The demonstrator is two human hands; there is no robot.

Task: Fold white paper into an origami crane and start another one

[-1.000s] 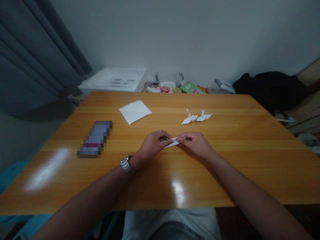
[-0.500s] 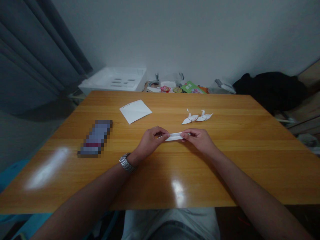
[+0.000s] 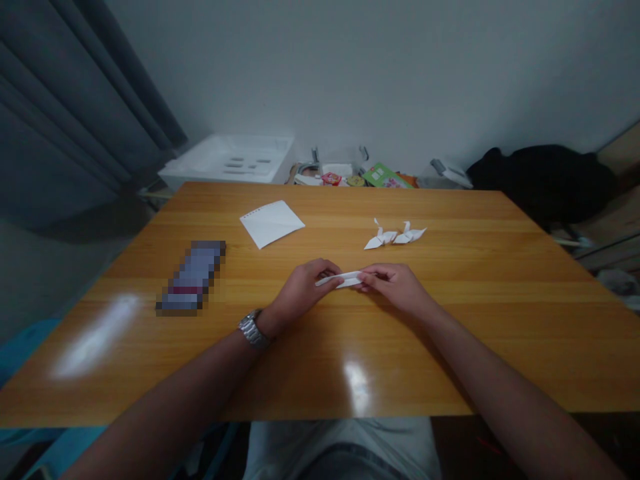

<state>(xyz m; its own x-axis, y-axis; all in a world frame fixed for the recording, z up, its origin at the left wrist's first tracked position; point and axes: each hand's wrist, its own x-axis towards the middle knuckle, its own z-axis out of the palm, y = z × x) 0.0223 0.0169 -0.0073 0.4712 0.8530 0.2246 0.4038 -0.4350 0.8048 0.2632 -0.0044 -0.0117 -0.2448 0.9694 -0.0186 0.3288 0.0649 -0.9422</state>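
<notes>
A narrow strip of folded white paper is held between both hands, just above or on the wooden table. My left hand pinches its left part, with the thumb along the near side. At the other end, my right hand grips it between thumb and fingers; some fingertips are hidden behind the paper. Beyond my right hand lie two folded paper cranes, side by side and touching or nearly so. Further left is a flat white sheet with punched holes along one edge.
On the left of the table lies a pixelated, phone-like object. Behind the far edge are a white plastic tray, a green packet or booklet and other small items. A black cloth heap sits at the back right.
Both hands have come slightly nearer to me with the folded paper. My right fingers have shifted on its right end, and my left thumb now lies further along it.
</notes>
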